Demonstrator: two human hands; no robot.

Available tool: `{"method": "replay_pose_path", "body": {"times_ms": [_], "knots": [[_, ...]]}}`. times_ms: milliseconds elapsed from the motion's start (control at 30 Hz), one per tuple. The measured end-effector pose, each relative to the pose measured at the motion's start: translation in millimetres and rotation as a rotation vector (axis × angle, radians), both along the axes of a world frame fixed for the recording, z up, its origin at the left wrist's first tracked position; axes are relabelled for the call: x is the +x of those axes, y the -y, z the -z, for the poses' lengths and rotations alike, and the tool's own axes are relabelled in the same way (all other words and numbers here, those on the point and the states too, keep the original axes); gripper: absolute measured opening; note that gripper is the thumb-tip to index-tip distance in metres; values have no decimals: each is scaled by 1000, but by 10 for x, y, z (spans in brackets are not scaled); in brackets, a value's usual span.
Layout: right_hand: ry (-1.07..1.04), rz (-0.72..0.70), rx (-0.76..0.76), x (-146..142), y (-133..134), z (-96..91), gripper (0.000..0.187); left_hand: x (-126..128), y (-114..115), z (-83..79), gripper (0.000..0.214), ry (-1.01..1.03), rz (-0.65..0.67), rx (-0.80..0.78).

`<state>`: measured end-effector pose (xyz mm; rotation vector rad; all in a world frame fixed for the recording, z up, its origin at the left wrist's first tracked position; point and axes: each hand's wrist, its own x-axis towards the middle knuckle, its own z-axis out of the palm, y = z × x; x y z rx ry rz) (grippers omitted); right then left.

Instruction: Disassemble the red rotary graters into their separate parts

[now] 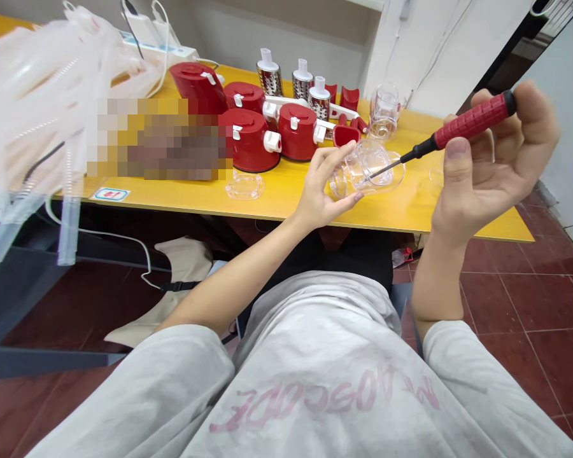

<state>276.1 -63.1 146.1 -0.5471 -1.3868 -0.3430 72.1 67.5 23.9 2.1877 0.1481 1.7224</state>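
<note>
My right hand (487,159) grips a screwdriver (475,119) with a red and black handle, raised above the table's right side. Its thin shaft slants down to the left, and the tip reaches a clear plastic part (375,166). Around the left end of that part curl the fingers of my left hand (327,184), holding it tilted just over the yellow tabletop. Whether the tip sits on a screw is too small to make out. Just beyond my left hand stand red plastic housings (298,130) with white clips.
Metal drum graters (269,73) with white stems stand behind the housings. Another clear plastic piece (384,111) is at the back right, and a flat clear one (245,186) near the front edge. Plastic bags (42,95) cover the left end. A power strip (181,53) lies behind.
</note>
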Motion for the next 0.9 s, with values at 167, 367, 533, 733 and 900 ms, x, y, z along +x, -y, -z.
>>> {"method": "replay_pose_path", "body": {"times_ms": [167,367,533,733,900], "knots": [[-163,-1,-202,64,-2,67,84,0,4,-1,97,-1,-11,7],[-210,-5,-106,63,-25,77,76,6,-3,10,99,-10,-7,2],[-171,-32,-32,-11,-39,31,71,5,-5,10,99,-5,-8,7],[-186,-46,-135,-48,44,13,74,5,-7,11,99,-10,-9,1],[-83,-65,-51,-8,-19,18,69,7,10,-5,99,3,-15,3]]}}
